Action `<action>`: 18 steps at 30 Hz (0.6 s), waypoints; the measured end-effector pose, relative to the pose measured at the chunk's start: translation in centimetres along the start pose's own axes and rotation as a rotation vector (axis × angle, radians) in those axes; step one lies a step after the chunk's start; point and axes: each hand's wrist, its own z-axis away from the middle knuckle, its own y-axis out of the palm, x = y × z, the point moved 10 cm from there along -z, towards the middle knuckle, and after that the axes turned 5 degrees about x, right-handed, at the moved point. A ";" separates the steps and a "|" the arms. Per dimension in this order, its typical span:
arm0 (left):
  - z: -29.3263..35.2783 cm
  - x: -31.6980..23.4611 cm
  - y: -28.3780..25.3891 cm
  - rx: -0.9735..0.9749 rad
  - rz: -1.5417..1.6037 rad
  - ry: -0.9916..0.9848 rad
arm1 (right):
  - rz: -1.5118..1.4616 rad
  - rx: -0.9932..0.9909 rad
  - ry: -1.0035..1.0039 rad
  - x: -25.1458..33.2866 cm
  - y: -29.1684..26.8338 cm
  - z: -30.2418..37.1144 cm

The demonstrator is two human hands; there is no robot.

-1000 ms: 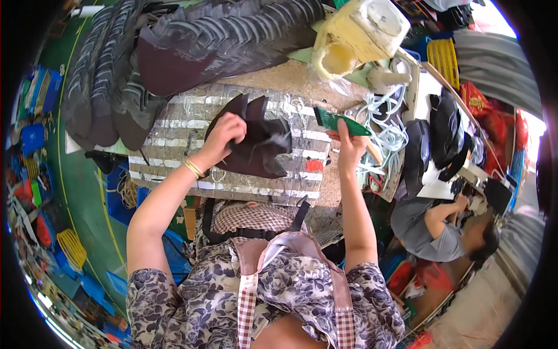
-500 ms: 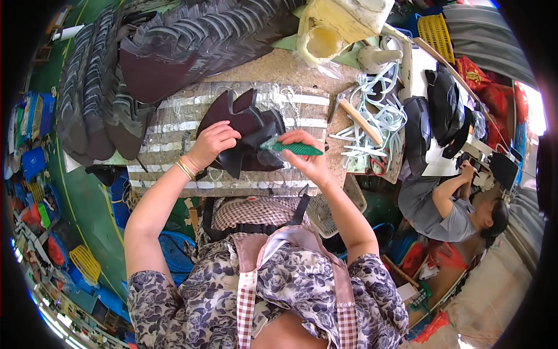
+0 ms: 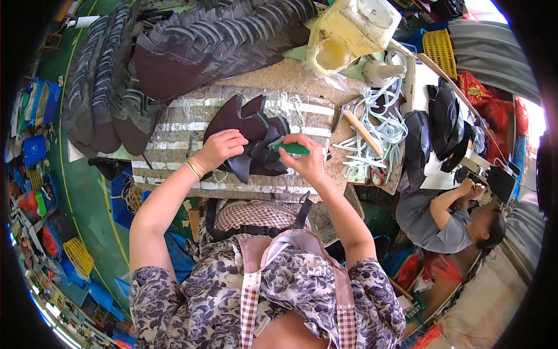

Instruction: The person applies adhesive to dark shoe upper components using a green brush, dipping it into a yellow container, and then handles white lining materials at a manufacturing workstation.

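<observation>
On the striped board [image 3: 186, 116] before me lie several overlapping dark brown and black shoe-upper pieces [image 3: 232, 114], curved and pointed at the edges. My left hand [image 3: 221, 151] is at their left side, fingers pinched on the edge of one dark piece; the thumb is mostly hidden. My right hand [image 3: 307, 158] grips a green-handled brush [image 3: 296, 149] at the right side of the same pieces. The brush points left, and its tip is over the black part, too blurred to make out fully.
Long rows of stacked dark pieces [image 3: 174, 70] fill the far left. A stained yellow container [image 3: 334, 55] stands at the back. Pale strips [image 3: 383, 122], a wooden-handled tool [image 3: 363, 132] and red-handled scissors [image 3: 379, 175] lie to the right. A co-worker [image 3: 444, 215] sits at the far right.
My right hand has turned, and the brush handle shows shorter and more covered by the fingers. My left hand stays on the piece. The whole view has shifted slightly.
</observation>
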 end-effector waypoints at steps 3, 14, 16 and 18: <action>0.6 -0.6 -0.9 -0.042 0.044 0.002 | 0.006 -0.228 -0.045 0.8 -3.4 -0.9; 10.2 15.7 -19.2 -0.537 0.345 -0.936 | -0.057 -0.541 0.378 -6.2 -14.3 -1.8; 11.9 18.0 -21.3 -0.529 -0.029 -0.943 | -0.047 -0.518 0.295 -5.9 -14.4 -4.9; 8.8 14.7 -22.3 -0.560 -0.728 -0.781 | -0.027 -0.525 0.250 -6.4 -15.0 -7.4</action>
